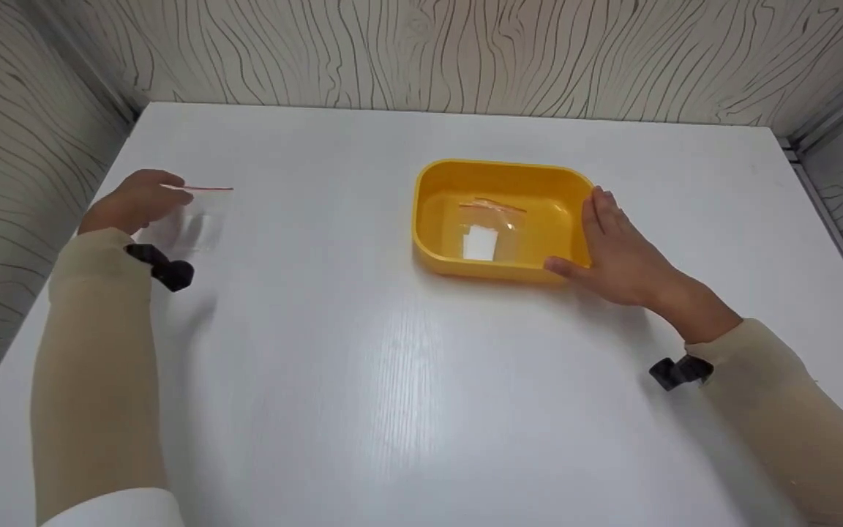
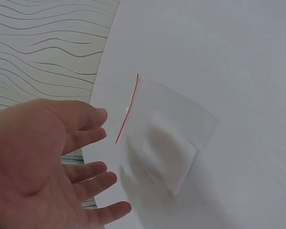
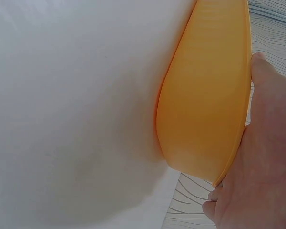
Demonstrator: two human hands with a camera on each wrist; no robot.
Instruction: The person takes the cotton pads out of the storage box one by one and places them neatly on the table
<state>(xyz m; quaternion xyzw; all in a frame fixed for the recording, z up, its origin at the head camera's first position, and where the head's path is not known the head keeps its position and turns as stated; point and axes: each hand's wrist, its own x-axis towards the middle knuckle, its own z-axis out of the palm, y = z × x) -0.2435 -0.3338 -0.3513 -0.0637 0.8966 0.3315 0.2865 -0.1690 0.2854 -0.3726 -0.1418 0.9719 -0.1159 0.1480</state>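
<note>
My left hand is over a small clear zip bag with a red strip along its top edge, near the table's left side. A whitish piece shows through the bag's plastic. In the left wrist view, the left fingers are loosely extended and the fingertips stop just short of the red strip. My right hand rests against the right end of a yellow plastic bin, straight fingers along its rim and thumb at the front edge. Inside the bin lies clear zip-bag plastic with red strips and a white piece.
A white tabletop lies under everything. Panels with a wavy wood-grain pattern stand along the back and sides. A black wrist camera sits on the left sleeve, and another black camera on the right.
</note>
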